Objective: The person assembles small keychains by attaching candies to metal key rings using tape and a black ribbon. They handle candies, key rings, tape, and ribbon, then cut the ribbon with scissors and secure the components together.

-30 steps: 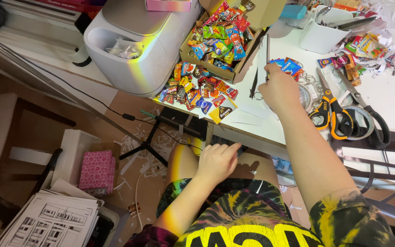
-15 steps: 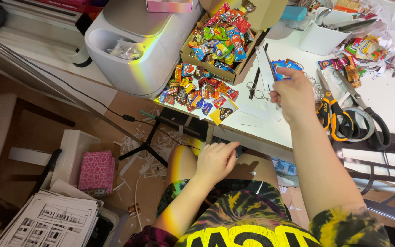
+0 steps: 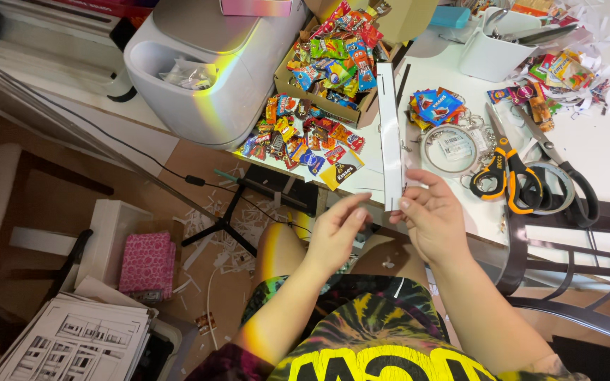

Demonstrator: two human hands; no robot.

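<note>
While the right hand (image 3: 433, 215) pinches the lower end of a long white paper strip (image 3: 389, 137) that stands upright over the table edge (image 3: 485, 226) beside the scattered candy wrappers (image 3: 303, 137), the left hand (image 3: 337, 233) hovers just beside it, fingers loosely curled and holding nothing, near the orange scissors (image 3: 504, 173).

right hand (image 3: 433, 220) pinches white paper strip (image 3: 390, 134) at lower end; left hand (image 3: 335, 233) just beside.
</note>
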